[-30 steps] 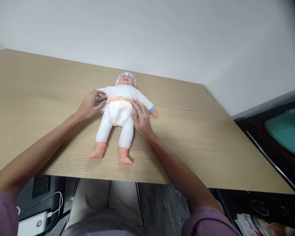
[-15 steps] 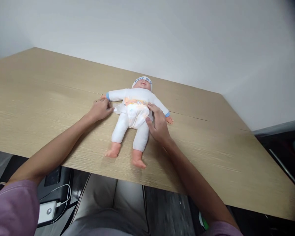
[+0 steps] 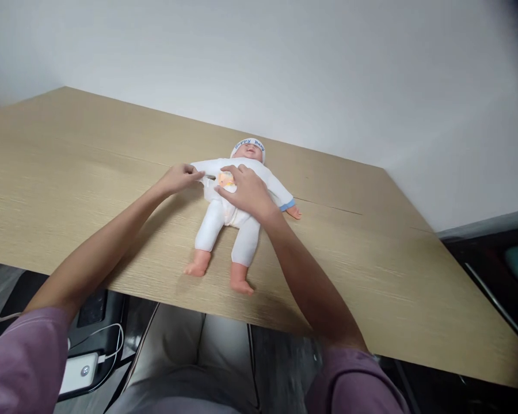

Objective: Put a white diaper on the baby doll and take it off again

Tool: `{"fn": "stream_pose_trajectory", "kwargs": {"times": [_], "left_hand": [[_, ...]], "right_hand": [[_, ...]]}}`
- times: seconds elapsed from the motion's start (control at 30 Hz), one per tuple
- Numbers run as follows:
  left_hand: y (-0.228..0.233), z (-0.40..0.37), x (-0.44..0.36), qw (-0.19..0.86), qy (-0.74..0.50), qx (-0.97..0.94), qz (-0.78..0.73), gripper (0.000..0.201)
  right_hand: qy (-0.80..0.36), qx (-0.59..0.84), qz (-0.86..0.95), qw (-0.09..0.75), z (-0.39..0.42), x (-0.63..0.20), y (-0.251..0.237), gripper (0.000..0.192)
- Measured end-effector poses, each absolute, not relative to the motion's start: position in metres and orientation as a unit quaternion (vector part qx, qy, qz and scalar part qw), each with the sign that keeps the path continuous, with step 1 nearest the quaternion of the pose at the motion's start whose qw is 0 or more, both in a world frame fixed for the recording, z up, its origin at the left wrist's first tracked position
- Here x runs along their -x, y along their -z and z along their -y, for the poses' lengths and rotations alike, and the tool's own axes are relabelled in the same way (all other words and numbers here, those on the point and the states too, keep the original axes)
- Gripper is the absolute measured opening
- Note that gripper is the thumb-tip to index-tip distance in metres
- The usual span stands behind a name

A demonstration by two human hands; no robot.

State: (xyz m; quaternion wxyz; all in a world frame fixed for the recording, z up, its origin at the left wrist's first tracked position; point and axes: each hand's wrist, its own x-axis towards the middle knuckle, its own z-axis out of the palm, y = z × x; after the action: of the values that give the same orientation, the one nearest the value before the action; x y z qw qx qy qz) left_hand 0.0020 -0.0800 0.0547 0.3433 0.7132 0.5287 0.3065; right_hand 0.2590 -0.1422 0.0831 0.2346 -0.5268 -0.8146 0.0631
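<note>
1. Head view: I see the doll (image 3: 247, 230) lying face up on the tabletop (image 3: 349, 259), diaper (image 3: 227, 179) at its waist.
2. Left hand (image 3: 179, 179) has its grip pinching the flap (image 3: 210, 188); too strong a pull could tear it.
3. Right hand (image 3: 250, 191) is spread over the diaper; if it presses weakly, the doll may slide.

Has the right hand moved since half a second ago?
Yes: against the table, the right hand shifted left and farther away, across the diaper.
</note>
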Motion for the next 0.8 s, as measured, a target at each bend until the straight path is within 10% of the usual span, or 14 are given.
{"fn": "stream_pose_trajectory", "kwargs": {"times": [0.2,0.8], "left_hand": [[-0.072,0.078,-0.047,0.398,-0.336,-0.712,-0.471,0.05],[-0.008,0.067,-0.081,0.402,-0.451,-0.703,-0.375,0.041]], "right_hand": [[-0.096,0.515,0.792,0.314,0.13,-0.263,-0.065,0.077],[-0.148,0.546,0.732,0.379,0.122,-0.267,-0.056,0.047]]}}
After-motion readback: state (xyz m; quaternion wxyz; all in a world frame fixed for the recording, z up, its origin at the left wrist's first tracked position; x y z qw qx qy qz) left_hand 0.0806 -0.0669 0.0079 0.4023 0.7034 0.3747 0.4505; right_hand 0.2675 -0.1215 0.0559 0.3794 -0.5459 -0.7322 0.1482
